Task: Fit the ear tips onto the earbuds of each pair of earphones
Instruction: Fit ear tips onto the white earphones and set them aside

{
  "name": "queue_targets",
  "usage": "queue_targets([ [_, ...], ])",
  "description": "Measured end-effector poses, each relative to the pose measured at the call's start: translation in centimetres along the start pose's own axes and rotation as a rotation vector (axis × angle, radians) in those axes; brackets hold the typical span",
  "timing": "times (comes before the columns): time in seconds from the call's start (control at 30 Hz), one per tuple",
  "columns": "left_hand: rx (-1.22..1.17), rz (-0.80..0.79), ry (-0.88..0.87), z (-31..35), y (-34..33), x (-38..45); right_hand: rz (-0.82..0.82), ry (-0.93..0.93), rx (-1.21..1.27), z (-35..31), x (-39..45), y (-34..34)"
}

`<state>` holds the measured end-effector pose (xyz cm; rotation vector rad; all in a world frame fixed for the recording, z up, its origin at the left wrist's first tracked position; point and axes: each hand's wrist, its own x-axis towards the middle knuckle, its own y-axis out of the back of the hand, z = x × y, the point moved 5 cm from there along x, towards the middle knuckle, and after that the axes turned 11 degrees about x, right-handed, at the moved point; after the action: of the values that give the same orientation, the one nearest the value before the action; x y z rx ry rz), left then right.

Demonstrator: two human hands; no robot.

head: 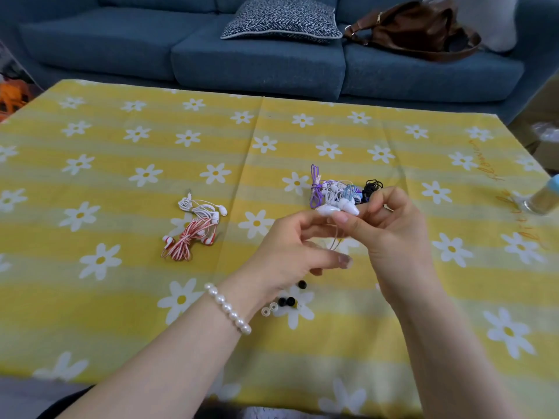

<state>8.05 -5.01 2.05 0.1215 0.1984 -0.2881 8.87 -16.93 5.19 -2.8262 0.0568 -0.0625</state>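
Observation:
Above the table, my left hand (290,252) and my right hand (390,228) meet around a pair of white earbuds (337,208). My left fingers pinch one bud and my right fingers pinch the other, with a thin cable hanging down between the hands. Behind them lies a pile of earphones (338,192) with purple, white, blue and black cables. A red-and-white bundle (189,237) and a white bundle (201,208) lie to the left. Loose ear tips, black (287,301) and clear (269,309), sit on the cloth under my left wrist.
A yellow daisy-print cloth (121,297) covers the table. A clear bottle (541,199) lies at the right edge. Beyond the table is a blue sofa (257,62) with a patterned cushion (281,21) and a brown bag (417,28).

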Motion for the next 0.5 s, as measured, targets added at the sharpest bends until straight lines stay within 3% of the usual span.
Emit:
queue_targets([
  [0.2,0.034,0.086,0.034,-0.1,0.7,0.1,-0.029,-0.041,-0.015,0.4,0.0,-0.3],
  [0.33,0.089,0.168,0.022,1.2,3.9,0.1,-0.033,-0.183,-0.092,1.5,0.2,0.2],
  [0.5,0.343,0.343,0.048,1.8,10.0,-0.3,-0.022,-0.249,-0.236,2.3,0.3,0.7],
])
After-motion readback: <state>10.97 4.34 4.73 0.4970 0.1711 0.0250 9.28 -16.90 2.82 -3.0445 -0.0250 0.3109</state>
